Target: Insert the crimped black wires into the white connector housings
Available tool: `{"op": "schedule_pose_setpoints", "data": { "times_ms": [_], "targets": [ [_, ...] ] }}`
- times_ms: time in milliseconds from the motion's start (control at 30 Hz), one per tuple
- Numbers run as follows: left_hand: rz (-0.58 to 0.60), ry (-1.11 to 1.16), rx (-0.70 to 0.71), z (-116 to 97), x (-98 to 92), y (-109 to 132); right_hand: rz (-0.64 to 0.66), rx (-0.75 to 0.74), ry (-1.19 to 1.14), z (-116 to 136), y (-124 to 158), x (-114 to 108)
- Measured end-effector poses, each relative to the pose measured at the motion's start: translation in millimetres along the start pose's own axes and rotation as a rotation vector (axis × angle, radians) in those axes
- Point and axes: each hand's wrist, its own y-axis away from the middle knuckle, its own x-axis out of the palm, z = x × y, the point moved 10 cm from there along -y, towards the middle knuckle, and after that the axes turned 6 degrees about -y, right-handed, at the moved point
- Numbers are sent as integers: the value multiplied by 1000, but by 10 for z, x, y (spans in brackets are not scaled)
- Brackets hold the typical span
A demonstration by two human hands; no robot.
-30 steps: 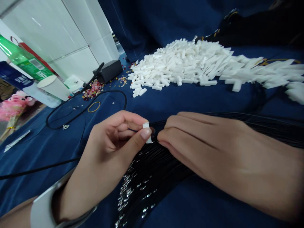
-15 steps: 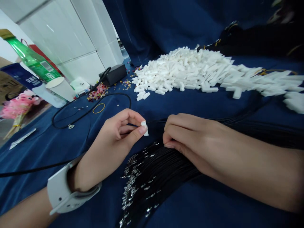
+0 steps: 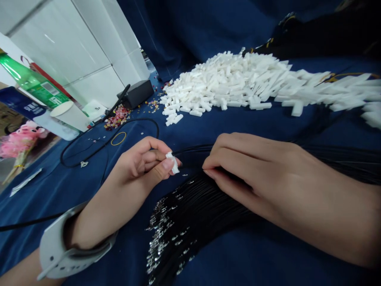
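Left hand (image 3: 139, 169): grip pinching white connector (image 3: 174, 163). Right hand (image 3: 262, 171): grip pressed together above wires (image 3: 211, 202), contents unclear. White pile (image 3: 223, 85) behind, on cloth (image 3: 238, 258).

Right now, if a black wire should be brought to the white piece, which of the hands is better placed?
Probably the right hand: it is right by the black wires, though whether it grips one is unclear. The left hand pinches the white piece.
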Motion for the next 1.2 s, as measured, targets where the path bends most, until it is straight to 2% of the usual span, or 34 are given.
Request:
{"op": "schedule_pose_setpoints", "data": {
  "times_ms": [133,467,733,933,1200],
  "targets": [
    [2,8,4,16,11,2,0,23,-19,-30,19,47],
    [42,62,18,44,69,31,3,-30,80,17,8,72],
    [3,-16,34,19,31,26,-20,-73,41,68,12,36],
    [19,-3,17,6,75,48,-12,-42,17,66,53,41],
    [-10,-23,28,-67,143,107,-57,-192,137,235,18,24]
  ]
}}
